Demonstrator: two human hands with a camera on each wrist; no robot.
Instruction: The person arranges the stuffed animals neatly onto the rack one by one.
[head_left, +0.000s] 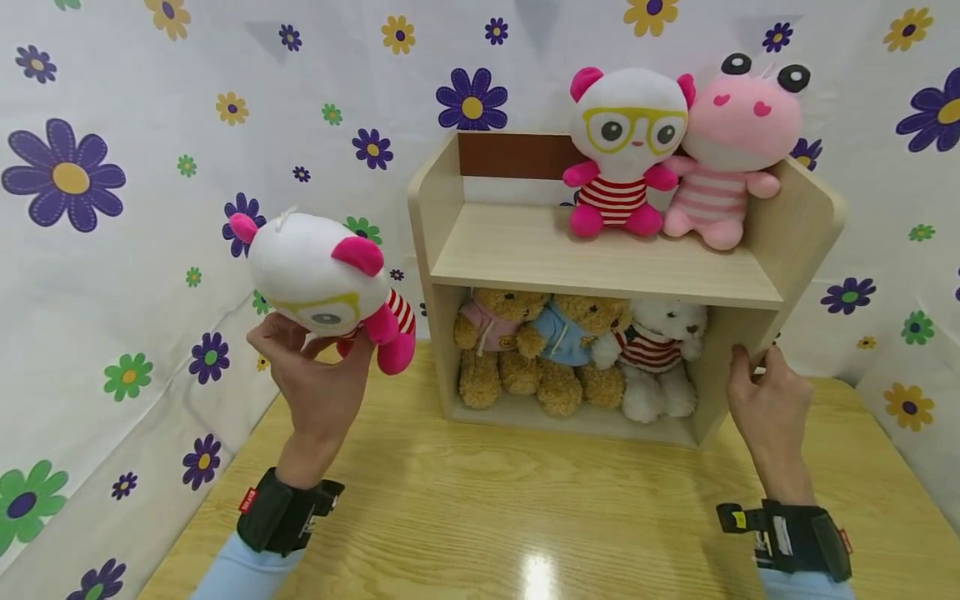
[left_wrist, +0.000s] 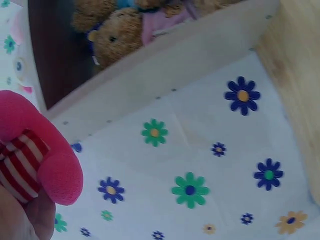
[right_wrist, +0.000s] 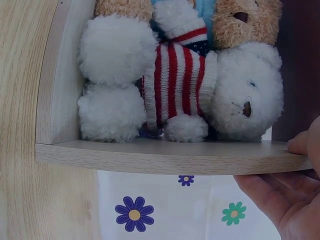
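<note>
My left hand point(head_left: 322, 375) grips a plush panda point(head_left: 315, 262) with pink ears, yellow glasses and a red-striped body, tilted in the air left of the shelf. In the left wrist view, the plush's pink limb and striped body show beside the fingers point(left_wrist: 40, 215). My right hand point(head_left: 768, 404) holds the right side panel of the small wooden shelf point(head_left: 607, 267), thumb on the inside and fingers on the outside in the right wrist view. A matching panda plush point(head_left: 630, 150) and a pink plush with big eyes point(head_left: 738, 150) sit on the top tier, at its right.
On the lower tier sit a brown bear in pink point(head_left: 491, 342), a brown bear in blue point(head_left: 570, 346) and a white bear in a striped sweater point(head_left: 656, 354). The shelf stands on a wooden table point(head_left: 487, 500) before a flower-patterned cloth point(head_left: 300, 108).
</note>
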